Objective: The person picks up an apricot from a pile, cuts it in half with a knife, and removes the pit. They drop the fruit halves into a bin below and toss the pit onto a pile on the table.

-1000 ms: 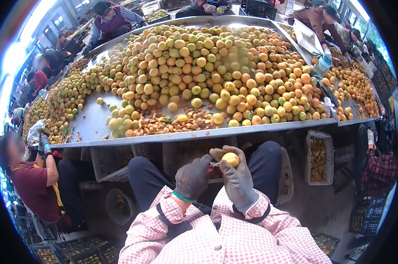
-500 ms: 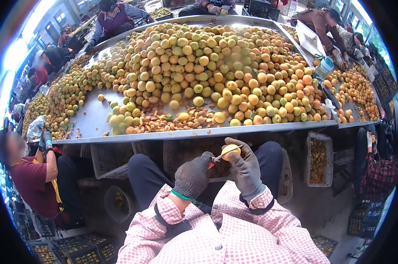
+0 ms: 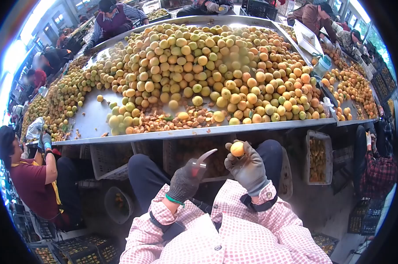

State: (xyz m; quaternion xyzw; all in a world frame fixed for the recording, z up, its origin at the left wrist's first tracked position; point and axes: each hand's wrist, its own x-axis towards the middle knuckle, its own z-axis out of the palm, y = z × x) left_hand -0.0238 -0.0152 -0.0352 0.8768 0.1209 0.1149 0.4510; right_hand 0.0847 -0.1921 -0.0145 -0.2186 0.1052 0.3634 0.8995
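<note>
My left hand [image 3: 185, 182], in a dark knit glove with a green cuff edge, is closed on a small knife [image 3: 205, 155] with a curved blade pointing up and right. To its right, my right hand [image 3: 248, 169], in a grey coated glove, holds a yellow-orange fruit [image 3: 237, 148] between its fingertips. Blade and fruit are apart. Beyond both hands is the metal table [image 3: 199, 133], bearing a large heap of whole fruit [image 3: 181, 66]. A pile of cut pieces [image 3: 172, 122] lies near its front edge.
Crates [image 3: 318, 158] and a round tub [image 3: 118, 205] stand below the table. A person [image 3: 34, 176] sits at the left, another [image 3: 378, 169] at the right. More people are across the table. A bottle [image 3: 323, 65] stands at the right divider.
The knife has come away from the fruit and its blade now points up. My left hand has moved slightly left, and my right hand slightly right with the fruit.
</note>
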